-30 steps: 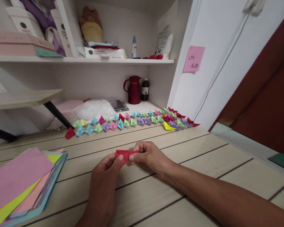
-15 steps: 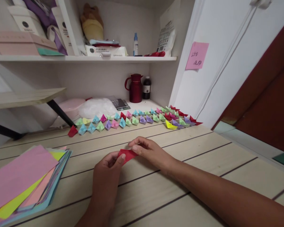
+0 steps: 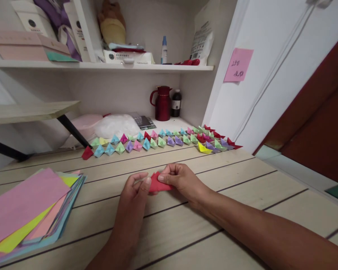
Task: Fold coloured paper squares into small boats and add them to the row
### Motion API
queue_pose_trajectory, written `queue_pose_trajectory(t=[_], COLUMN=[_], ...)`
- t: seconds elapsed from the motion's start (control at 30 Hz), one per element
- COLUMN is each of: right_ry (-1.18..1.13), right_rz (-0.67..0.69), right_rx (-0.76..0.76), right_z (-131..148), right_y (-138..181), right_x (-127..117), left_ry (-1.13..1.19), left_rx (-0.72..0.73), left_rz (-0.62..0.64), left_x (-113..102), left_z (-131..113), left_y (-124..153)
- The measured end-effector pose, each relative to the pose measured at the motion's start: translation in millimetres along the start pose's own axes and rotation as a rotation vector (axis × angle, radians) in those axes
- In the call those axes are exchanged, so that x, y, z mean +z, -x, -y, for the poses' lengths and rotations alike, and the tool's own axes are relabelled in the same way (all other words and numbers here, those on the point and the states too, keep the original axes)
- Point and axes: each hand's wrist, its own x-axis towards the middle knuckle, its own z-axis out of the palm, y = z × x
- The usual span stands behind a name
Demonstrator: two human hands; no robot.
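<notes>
I have only the head view to work from, looking forward and down. Near its middle, the red folded paper (image 3: 158, 184) sits low over the wooden surface (image 3: 242, 187), pinched from both sides. The left hand (image 3: 135, 197) comes up from six o'clock, and its grip is narrow, with thumb and forefinger closed on the paper's left corner. The right hand (image 3: 183, 182) reaches in from four o'clock, its grip likewise closed on the right edge, fingertips curled over the top. I judge the two-sided hold is there to steady so small and light a piece. Whether its underside touches the surface I cannot tell.

At eight o'clock from the hands lies a fanned stack of coloured sheets (image 3: 28, 206), pink on top with yellow and blue edges showing. It is well apart from the paper but, I'd say, within easy reach of the left arm. At twelve o'clock, along the far edge of the surface, stand two close-packed rows of small paper boats (image 3: 157, 142) in many colours, probably lined up back there to be out of the hands' way. A red boat (image 3: 87, 153) ends the line on the left, and a yellow boat (image 3: 204, 149) sits a little forward on the right.

Behind the boats, in the alcove under the shelf (image 3: 101, 66), stand a dark red jug (image 3: 162, 103) and a brown bottle (image 3: 176, 105) just beside it, with a clear plastic bag (image 3: 115, 125) toward eleven o'clock. At two o'clock a pink note (image 3: 238, 65) is stuck on the white panel
</notes>
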Motion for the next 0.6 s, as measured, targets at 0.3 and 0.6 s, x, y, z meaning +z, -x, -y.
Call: queue_pose_trajectory(t=[0.3,0.6], right_ry=[-0.231,-0.201], right_rz=[-0.103,0.044], right_rx=[-0.017,-0.024], right_z=[-3,-5], right_y=[0,7], right_x=[4,11], left_ry=[0.225,0.048], left_rx=[0.000,-0.001], left_rz=[0.084,-0.037], left_x=[6,2], left_z=[11,6], left_y=[-12,-1])
